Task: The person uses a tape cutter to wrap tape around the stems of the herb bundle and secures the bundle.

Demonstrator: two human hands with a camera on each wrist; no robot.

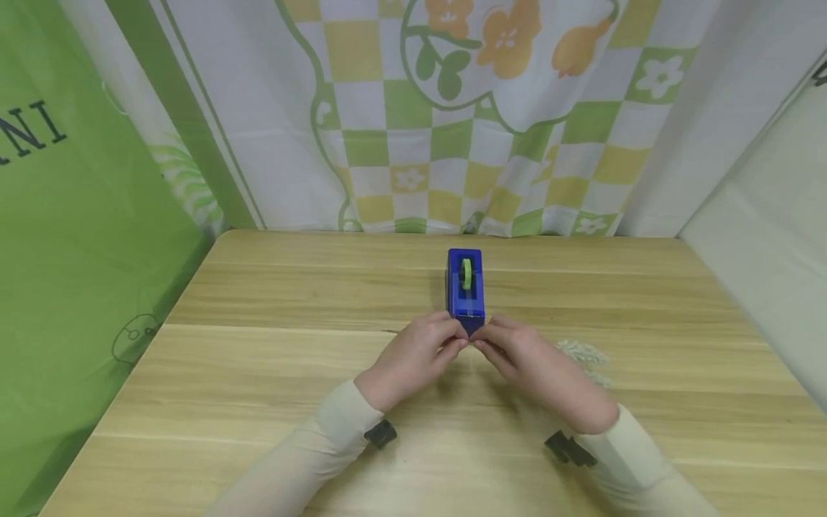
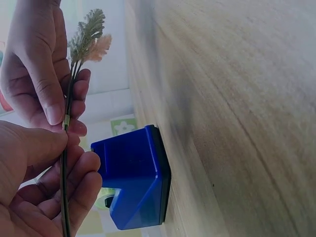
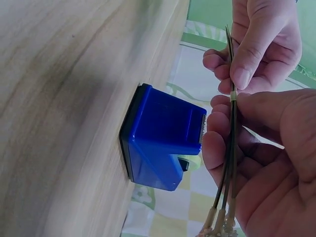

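Note:
A small bunch of dried grass stems [image 3: 228, 148] with fluffy heads [image 2: 90, 42] lies across both hands. My left hand [image 1: 416, 355] pinches the stems between thumb and fingers on the bare-stem side. On the other side, nearer the heads, my right hand [image 1: 536, 366] pinches the same bunch. Between the two thumbs, a narrow yellowish tape band [image 3: 233, 96] goes around the stems. Just beyond the fingertips stands a blue tape dispenser [image 1: 478, 301] carrying a yellow-green tape roll [image 1: 466, 274]. Its serrated cutting edge [image 3: 203, 129] faces the hands.
The hands are over a wooden table [image 1: 258, 388]. A checkered, flower-printed curtain [image 1: 413, 158] hangs behind its far edge, and green cloth [image 1: 97, 251] hangs on the left. A thin dark cord [image 1: 132, 334] shows by the table's left edge.

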